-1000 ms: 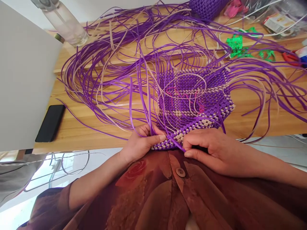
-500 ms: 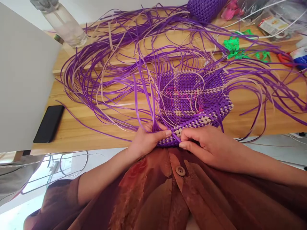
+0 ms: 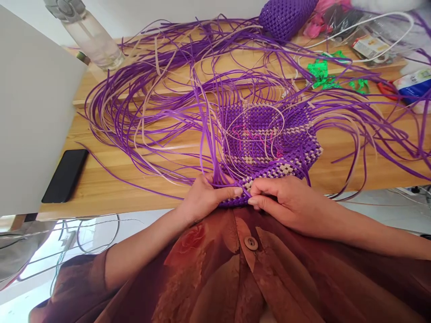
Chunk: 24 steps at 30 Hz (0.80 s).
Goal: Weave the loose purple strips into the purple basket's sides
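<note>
A half-woven basket (image 3: 266, 119) of purple and beige plastic strips lies at the table's front edge, with long loose strips fanning out to both sides. At its near left corner my left hand (image 3: 210, 197) is closed, thumb pressed on the weave and purple strips rising between the fingers. Just to the right, my right hand (image 3: 281, 197) pinches a purple strip (image 3: 246, 193) between thumb and forefinger, close to my left thumb. A beige strip loop and thin pink string (image 3: 257, 133) lie over the weave. The curled fingers of both hands are partly hidden.
On the wooden table (image 3: 161, 154) lie a black phone (image 3: 65, 176) at left and bundled loose strips (image 3: 111, 98). Behind are a clear bottle (image 3: 92, 40) and a purple woven piece (image 3: 286, 18). Green scraps (image 3: 319, 74), a white cable and plastic packets (image 3: 417, 85) sit at right.
The view has shifted slightly. Both hands stay at the same corner of the basket, and the purple strip between them now shows a shorter length beside my right fingertips.
</note>
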Tool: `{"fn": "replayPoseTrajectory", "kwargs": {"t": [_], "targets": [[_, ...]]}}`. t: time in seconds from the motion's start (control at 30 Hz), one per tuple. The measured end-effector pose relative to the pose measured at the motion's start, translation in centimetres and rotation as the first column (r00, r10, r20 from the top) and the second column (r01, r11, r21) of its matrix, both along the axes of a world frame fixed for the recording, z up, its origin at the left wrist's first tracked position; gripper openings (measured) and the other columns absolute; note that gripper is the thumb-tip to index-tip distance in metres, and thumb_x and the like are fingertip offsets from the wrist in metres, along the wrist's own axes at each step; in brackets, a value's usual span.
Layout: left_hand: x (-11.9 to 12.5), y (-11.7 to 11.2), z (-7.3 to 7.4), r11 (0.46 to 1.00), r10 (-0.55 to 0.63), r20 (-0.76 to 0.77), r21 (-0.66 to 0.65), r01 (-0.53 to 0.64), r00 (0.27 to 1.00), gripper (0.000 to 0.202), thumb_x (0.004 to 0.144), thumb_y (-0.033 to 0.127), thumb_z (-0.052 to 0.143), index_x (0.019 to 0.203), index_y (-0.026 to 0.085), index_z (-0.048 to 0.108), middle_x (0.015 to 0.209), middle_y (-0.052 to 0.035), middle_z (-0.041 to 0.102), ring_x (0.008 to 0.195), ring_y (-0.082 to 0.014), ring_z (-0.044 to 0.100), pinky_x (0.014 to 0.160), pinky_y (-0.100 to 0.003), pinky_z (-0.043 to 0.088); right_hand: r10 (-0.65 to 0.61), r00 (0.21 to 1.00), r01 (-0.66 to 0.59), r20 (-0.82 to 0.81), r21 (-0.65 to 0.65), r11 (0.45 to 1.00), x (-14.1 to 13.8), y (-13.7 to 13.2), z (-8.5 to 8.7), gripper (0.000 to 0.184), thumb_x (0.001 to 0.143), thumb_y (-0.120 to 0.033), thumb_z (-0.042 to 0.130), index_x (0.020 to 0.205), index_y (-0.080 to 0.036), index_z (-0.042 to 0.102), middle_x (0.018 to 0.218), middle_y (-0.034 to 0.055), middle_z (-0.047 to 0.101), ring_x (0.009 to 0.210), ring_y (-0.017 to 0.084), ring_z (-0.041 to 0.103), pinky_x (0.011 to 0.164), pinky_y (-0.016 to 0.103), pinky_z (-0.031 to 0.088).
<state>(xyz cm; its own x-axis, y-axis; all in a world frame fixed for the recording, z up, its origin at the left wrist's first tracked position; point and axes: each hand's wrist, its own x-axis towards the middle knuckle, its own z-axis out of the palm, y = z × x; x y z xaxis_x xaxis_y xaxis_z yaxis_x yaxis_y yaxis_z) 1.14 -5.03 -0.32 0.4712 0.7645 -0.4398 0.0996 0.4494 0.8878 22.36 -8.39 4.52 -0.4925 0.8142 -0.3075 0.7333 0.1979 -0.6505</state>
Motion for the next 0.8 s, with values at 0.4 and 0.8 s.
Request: {"fn": "replayPoseTrajectory", "kwargs": {"t": [0.4, 0.8], "targets": [[0.2, 0.1, -0.2, 0.998, 0.034, 0.022, 0.045, -0.035, 0.999, 0.022, 0.068, 0.033, 0.083, 0.073, 0.014, 0.073, 0.070, -0.0029, 0.070, 0.066, -0.0155, 0.060, 0.066, -0.027, 0.047, 0.130, 0.989, -0.128, 0.068, -0.030, 0.991, -0.5, 1.4, 0.2, 0.025, 0.093, -0.030, 0.050, 0.072, -0.017, 0.055, 0.061, -0.0020, 0.056, 0.054, 0.010, 0.044, 0.059, 0.027, 0.024], [0.2, 0.3, 0.2, 0.989, 0.118, 0.003, 0.090, -0.117, 0.993, 0.016, 0.069, 0.028, 0.082, 0.076, 0.016, 0.075, 0.074, -0.0004, 0.071, 0.070, -0.0152, 0.060, 0.072, -0.027, 0.047, 0.128, 0.991, -0.125, -0.029, 0.080, 0.989, -3.3, 7.6, 0.6, 0.020, 0.084, -0.031, 0.060, 0.074, -0.015, 0.067, 0.064, -0.0017, 0.063, 0.058, 0.009, 0.050, 0.059, 0.025, 0.028]]}}
